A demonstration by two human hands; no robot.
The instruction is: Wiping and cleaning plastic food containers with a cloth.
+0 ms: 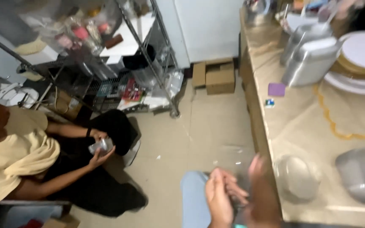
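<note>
hands meet low in the frame, over a knee in light blue cloth. left hand is the sharper of the two: palm turned inward, fingers curled and pressed close together, their tips pointing toward the right hand. the right hand is a blur beside the counter edge, raised on its side with the thumb up; whether its fingers are spread or closed cannot be told. a small teal thing shows at the bottom edge, just below and between the two hands, under the left fingertips; whether either hand grips it cannot be told.

the beige counter runs along the right. on it, near the right hand, lie a clear domed lid and a metal bowl. farther back sit a purple square, metal tins and stacked round white boards.

across the floor, well apart, another person in a pale yellow shirt sits holding a small clear object in both hands. behind stand a wire rack and a cardboard box.
</note>
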